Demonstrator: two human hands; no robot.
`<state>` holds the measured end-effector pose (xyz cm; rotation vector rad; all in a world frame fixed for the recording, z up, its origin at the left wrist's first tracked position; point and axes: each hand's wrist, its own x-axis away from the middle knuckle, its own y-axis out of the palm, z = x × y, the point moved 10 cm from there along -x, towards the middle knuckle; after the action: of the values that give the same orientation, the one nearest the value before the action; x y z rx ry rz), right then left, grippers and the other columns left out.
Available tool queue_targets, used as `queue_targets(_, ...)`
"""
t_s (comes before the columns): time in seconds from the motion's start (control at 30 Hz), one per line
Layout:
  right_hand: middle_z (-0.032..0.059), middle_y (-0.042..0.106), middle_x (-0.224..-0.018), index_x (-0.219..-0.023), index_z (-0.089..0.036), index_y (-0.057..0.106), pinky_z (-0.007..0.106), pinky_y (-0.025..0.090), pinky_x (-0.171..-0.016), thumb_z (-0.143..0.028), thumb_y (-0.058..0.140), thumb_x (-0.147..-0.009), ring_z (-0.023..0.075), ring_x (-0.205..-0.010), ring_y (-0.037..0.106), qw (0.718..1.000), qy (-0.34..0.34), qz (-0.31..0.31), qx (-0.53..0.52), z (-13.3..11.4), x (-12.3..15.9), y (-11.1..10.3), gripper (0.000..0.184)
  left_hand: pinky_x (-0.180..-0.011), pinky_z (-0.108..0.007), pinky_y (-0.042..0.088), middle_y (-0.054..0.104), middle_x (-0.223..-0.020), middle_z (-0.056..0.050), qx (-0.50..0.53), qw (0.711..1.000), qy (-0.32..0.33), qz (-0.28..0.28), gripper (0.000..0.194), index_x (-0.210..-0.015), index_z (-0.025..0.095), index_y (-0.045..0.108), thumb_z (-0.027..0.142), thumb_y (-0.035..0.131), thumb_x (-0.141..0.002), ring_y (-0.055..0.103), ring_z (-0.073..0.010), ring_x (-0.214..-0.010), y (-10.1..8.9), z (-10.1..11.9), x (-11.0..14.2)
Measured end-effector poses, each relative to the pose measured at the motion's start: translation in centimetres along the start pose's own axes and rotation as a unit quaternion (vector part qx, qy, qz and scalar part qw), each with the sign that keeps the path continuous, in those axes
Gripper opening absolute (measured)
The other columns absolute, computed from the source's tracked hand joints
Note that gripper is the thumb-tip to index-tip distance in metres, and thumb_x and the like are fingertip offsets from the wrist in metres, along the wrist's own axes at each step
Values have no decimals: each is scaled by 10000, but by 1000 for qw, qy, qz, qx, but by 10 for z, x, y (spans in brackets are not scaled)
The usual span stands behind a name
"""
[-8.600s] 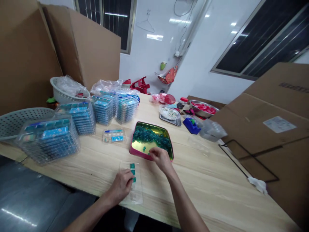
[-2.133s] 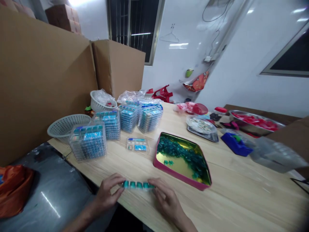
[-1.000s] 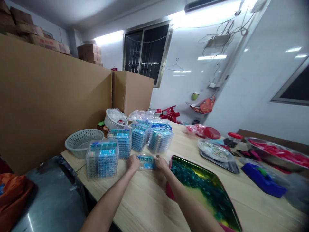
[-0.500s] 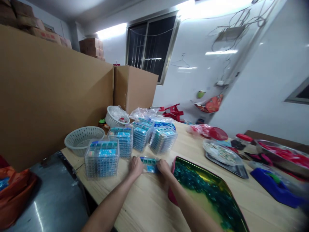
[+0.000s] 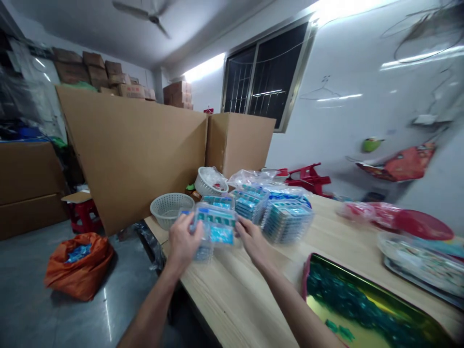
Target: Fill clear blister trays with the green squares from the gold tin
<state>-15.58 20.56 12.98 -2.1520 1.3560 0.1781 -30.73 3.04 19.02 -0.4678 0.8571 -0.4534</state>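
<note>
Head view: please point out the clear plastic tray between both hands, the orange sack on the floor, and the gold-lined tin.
Clear plastic tray (image 5: pixel 216 227): head view, middle of its face.
Orange sack (image 5: pixel 80 274): head view, its front side.
Gold-lined tin (image 5: pixel 320 306): head view, bare part of its gold bottom.

Glossy white wall (image 5: pixel 337 130), dark barred window (image 5: pixel 271 72), grey floor (image 5: pixel 21 299), ceiling fan (image 5: pixel 154 19).
</note>
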Motion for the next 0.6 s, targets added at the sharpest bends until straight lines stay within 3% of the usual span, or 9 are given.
queue_targets(0.03, 87, 690, -1001, -1162, -127, 628, 286, 474, -746, -352, 431, -849, 209, -843, 615, 1000, -5, -10, 27, -17, -13, 15, 433, -720, -249, 417, 638, -820, -52, -28, 999, -20, 8, 291, -934, 162, 677, 333, 462, -839, 574, -169, -769, -11, -14, -15)
queue_targets(0.1, 82, 698, -952, -1118, -119, 649, 277, 450, -786, -292, 454, -848, 202, -862, 613, 996, 24, -21, 85, -31, -36, 39, 376, -754, -252, 409, 663, -840, -46, -66, 994, -81, -18, 285, -927, 175, 687, 331, 467, -837, 585, -176, -814, -14, -46, -39)
queue_targets(0.23, 130, 706, -868, -921, -77, 699, 294, 453, -773, -247, 573, -768, 243, -864, 631, 988, 100, -3, 116, -21, -55, 60, 261, -769, -273, 431, 702, -787, -89, -67, 986, -129, -85, 243, -861, 130, 708, 284, 532, -795, 627, -227, -866, 14, -88, -57)
queue_targets(0.3, 152, 706, -889, -907, -75, 695, 308, 469, -768, -301, 577, -766, 260, -870, 639, 987, 115, 6, 110, -15, -50, 60, 291, -826, -289, 441, 708, -934, -135, -59, 983, -151, -89, 326, -999, 92, 677, 309, 500, -831, 623, -247, -968, 21, -99, -52)
queue_targets(0.37, 164, 699, -966, -998, -75, 669, 319, 483, -796, -375, 487, -815, 259, -906, 641, 991, 101, 15, 91, -14, -37, 56, 396, -937, -307, 412, 609, -1209, -189, -55, 981, -179, -57, 482, -1242, 41, 529, 353, 399, -897, 543, -251, -1156, 14, -104, -38)
queue_targets(0.43, 161, 673, -1078, -1103, -93, 630, 344, 487, -859, -429, 350, -855, 259, -993, 625, 996, 69, 23, 53, -9, -15, 50, 502, -1054, -309, 324, 402, -1428, -194, -52, 977, -205, -5, 570, -1390, 20, 326, 358, 313, -932, 368, -231, -1330, 0, -102, -15)
queue_targets(0.5, 146, 683, -1073, -1138, -155, 634, 410, 516, -853, -571, 386, -787, 308, -1023, 621, 995, 56, 59, -63, 11, 12, 38, 598, -1140, -310, 197, 224, -1532, -108, -10, 981, -189, 34, 588, -1450, 100, 211, 364, 306, -933, 163, -188, -1419, -4, -85, 14)
queue_targets(0.53, 147, 693, -1044, -1150, -189, 639, 453, 535, -822, -631, 435, -727, 341, -1010, 627, 993, 60, 44, -97, 27, 26, 38, 645, -1166, -341, 141, 135, -1559, -63, 33, 987, -152, 34, 605, -1469, 149, 161, 395, 294, -933, 72, -185, -1435, 3, -69, 28)
queue_targets(0.6, 96, 681, -1093, -1204, -356, 596, 507, 567, -700, -683, 542, -607, 369, -995, 633, 991, 18, -75, -111, 46, 53, 50, 683, -1180, -426, 96, 47, -1570, -28, 141, 985, -94, -43, 697, -1487, 223, 88, 512, 332, -901, -20, -229, -1438, 38, -32, 59)
